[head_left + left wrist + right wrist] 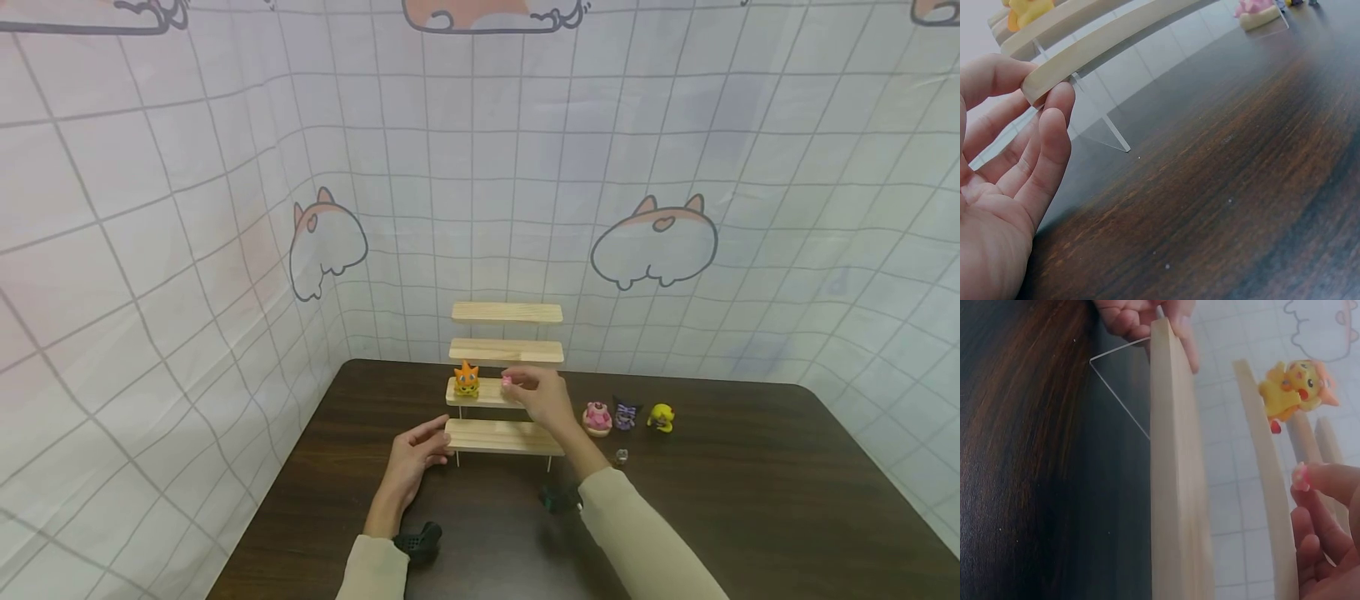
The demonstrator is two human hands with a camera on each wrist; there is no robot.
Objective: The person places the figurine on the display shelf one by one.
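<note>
A tiered wooden display stand with clear supports stands on the table. At the left end of its lowest board, my left hand pinches the edge, fingers above and below the wood. My right hand holds a small pink figurine between thumb and fingertips, over the second board from the bottom. On that same board, to the left, sits a yellow figurine with an orange spiky hood. The pink figurine's details are too small to tell.
Right of the stand are a pink figurine on a tan base, a purple and black figurine and a yellow figurine. A tiny greyish figurine lies nearer. A patterned grid curtain hangs behind the dark table.
</note>
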